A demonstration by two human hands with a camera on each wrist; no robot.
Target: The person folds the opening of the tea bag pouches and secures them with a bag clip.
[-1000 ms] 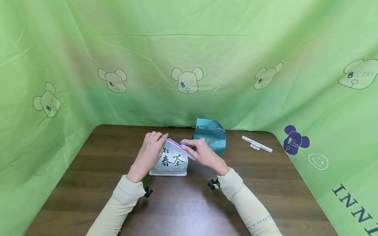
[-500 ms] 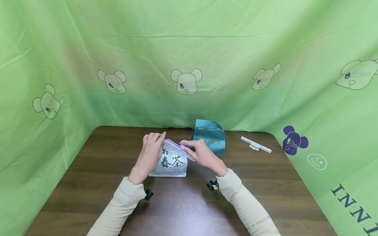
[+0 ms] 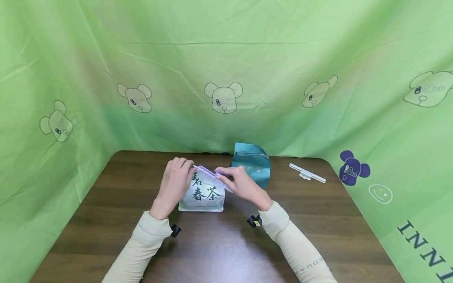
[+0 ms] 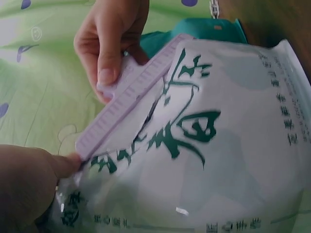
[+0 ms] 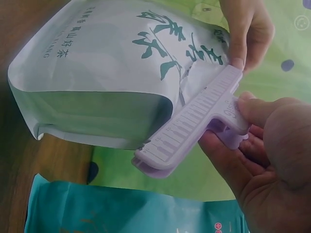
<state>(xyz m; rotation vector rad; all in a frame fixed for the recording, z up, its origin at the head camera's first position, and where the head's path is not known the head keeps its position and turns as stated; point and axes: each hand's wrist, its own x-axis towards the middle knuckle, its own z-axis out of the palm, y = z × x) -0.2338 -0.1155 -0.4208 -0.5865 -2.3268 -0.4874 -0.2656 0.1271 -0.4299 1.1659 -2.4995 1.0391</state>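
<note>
A white tea bag (image 3: pixel 203 196) with dark green characters stands on the wooden table, its top edge folded. Along that edge lies a long lilac sealing clip (image 4: pixel 129 99). My right hand (image 3: pixel 244 184) pinches the clip's handle between thumb and fingers. With thumb and fingers, my left hand (image 3: pixel 174 182) holds the bag's upper left corner, right beside the clip's end. In the right wrist view, the clip (image 5: pixel 189 121) slants across the bag (image 5: pixel 112 63), its far end sticking out past the bag's side. How much of the edge is between its bars cannot be told.
A teal pouch (image 3: pixel 251 165) stands just behind my right hand, close to the green curtain (image 3: pixel 226 133). A white sealing clip (image 3: pixel 308 173) lies on the table (image 3: pixel 226 251) at the back right.
My left hand has shifted slightly left along the bag's top, and its raised index finger has come down to the corner. My right hand stays on the lilac clip.
</note>
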